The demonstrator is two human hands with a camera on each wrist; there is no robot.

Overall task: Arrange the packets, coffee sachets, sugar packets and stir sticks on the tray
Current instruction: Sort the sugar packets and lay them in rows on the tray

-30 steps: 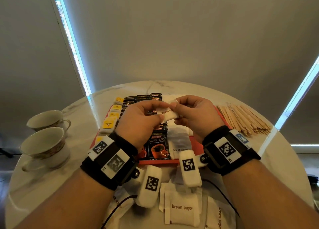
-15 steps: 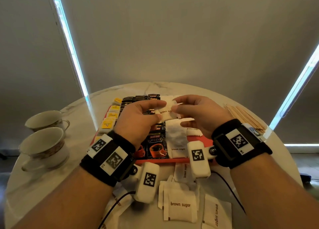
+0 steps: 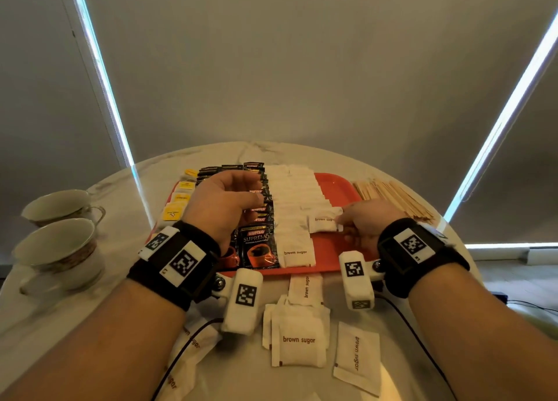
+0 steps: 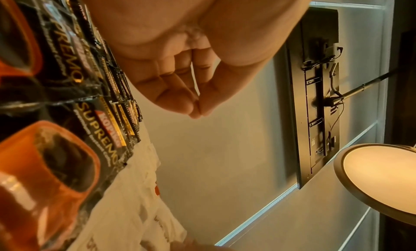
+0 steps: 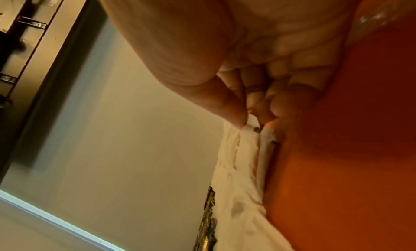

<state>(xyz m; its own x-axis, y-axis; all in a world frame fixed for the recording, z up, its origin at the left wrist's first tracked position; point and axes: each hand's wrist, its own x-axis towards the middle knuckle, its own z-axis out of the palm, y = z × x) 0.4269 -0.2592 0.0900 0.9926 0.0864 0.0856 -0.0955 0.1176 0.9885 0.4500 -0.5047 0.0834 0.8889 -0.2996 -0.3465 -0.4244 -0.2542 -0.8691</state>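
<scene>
Right hand [image 3: 363, 221] pinching a white paper brown-sugar packet [image 3: 323, 222] on the red plastic tray [image 3: 336, 186].
Packet lies low beside the white sugar rows; left hand [image 3: 225, 203] hovers over the black coffee sachets [image 3: 258, 245], fingertips together, holding nothing.

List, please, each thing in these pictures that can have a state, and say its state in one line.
Left hand: over the coffee sachets, fingers curled, holding nothing.
Right hand: pinches a brown sugar packet low over the tray.
Tray: flat on the table, partly filled.
Coffee sachets: in overlapping rows on the tray.
Stir sticks: piled off the tray.
Two cups: upright.
</scene>
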